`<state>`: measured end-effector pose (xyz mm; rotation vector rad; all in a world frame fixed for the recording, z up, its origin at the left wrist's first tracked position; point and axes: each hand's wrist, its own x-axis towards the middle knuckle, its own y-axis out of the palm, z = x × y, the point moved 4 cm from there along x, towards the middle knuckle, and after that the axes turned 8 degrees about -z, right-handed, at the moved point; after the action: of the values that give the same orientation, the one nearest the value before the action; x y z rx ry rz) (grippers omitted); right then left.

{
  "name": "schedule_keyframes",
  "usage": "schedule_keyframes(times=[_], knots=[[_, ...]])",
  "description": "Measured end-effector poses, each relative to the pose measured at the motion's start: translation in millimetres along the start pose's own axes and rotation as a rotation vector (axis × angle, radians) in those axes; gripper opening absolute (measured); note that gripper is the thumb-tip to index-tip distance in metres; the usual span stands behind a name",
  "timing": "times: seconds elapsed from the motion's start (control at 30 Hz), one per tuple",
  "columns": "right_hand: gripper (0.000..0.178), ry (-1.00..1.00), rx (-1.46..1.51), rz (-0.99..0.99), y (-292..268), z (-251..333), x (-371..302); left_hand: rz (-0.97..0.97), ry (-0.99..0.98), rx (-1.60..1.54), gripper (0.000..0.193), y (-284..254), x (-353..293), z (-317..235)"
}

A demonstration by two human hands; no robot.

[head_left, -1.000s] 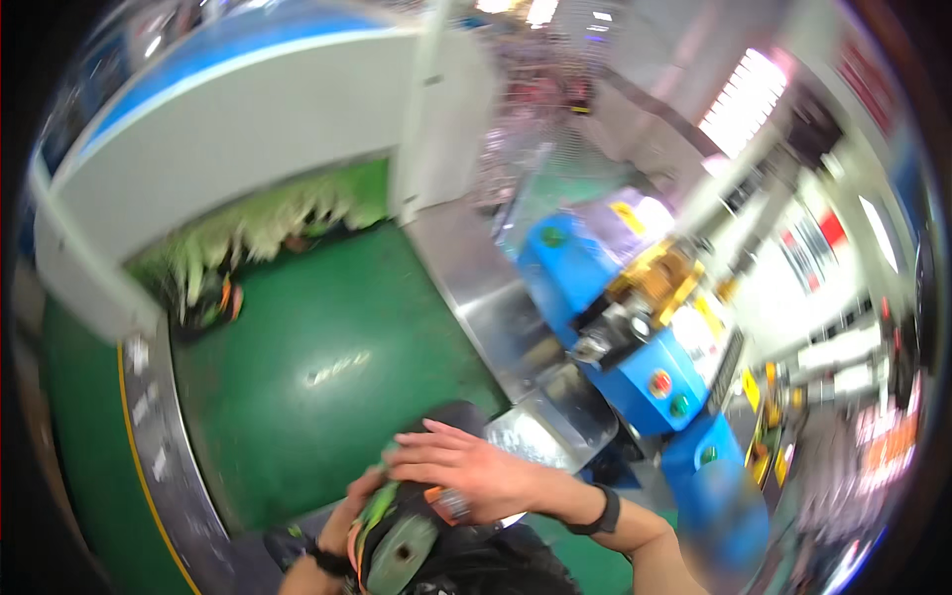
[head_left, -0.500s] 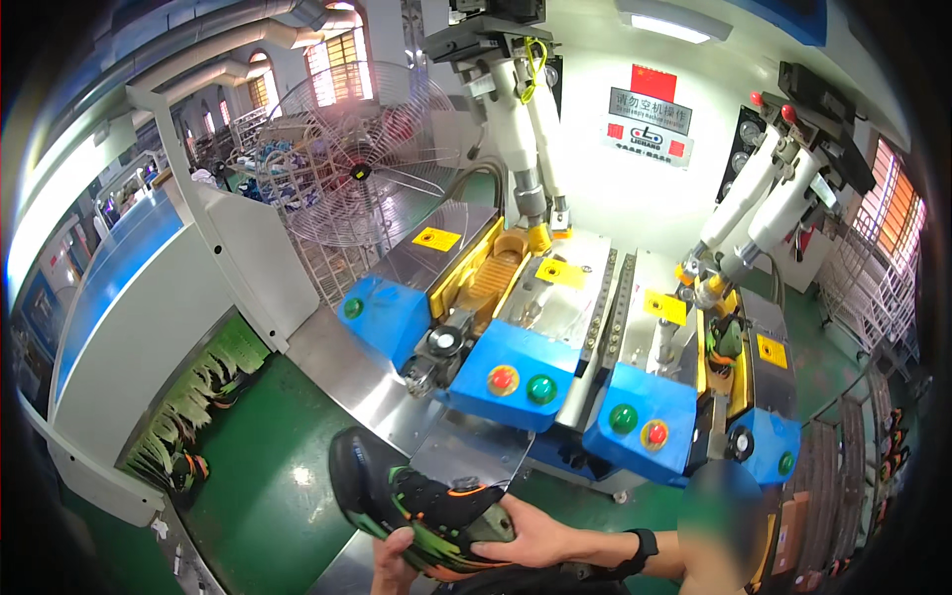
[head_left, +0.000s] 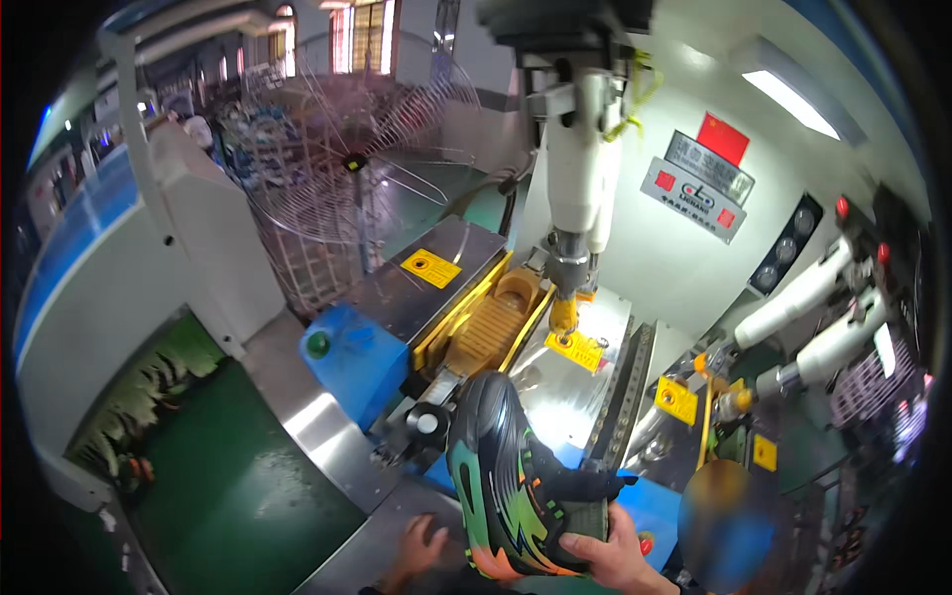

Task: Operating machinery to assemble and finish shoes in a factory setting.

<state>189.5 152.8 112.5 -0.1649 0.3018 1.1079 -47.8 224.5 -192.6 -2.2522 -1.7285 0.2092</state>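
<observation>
Low in the middle of the frame, the right hand [head_left: 607, 553] grips a sports shoe [head_left: 511, 486] by its heel end, fingers curled shut around the opening, thumb across the side. The shoe is black with green, yellow and orange streaks; it stands nearly on end, toe up and sole turned to the left of the frame, held in the air in front of a pressing machine. To its left, at the bottom edge, the left hand [head_left: 421, 547] lies spread open with fingers splayed on the metal ledge [head_left: 337, 451], holding nothing and just clear of the shoe. Above the shoe's toe, near the centre, sits a yellow ribbed pad [head_left: 488, 332] set in a trough between a blue machine housing [head_left: 362, 362] and a shiny steel plate [head_left: 570, 382]. A white press column [head_left: 573, 169] hangs over the pad from the top of the frame. A green conveyor belt [head_left: 243, 496] runs along the lower left, and a wire fan guard [head_left: 362, 149] fills the upper left.
</observation>
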Motion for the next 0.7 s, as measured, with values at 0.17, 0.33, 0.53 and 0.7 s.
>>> schedule_keyframes(times=[0.17,0.33,0.53,0.7], knots=[[0.033,0.152,0.208,-0.114,34,30,102,0.066,-0.013,0.359,0.057,-17,11,85],[0.022,0.485,0.229,-0.266,79,63,254,0.122,0.136,0.67,0.045,-27,12,84],[0.026,0.033,-0.048,-0.412,98,29,416,0.218,0.062,0.606,0.045,-31,19,77],[0.028,0.066,-0.057,-0.466,95,48,419,0.212,0.097,0.546,0.044,-33,22,83]])
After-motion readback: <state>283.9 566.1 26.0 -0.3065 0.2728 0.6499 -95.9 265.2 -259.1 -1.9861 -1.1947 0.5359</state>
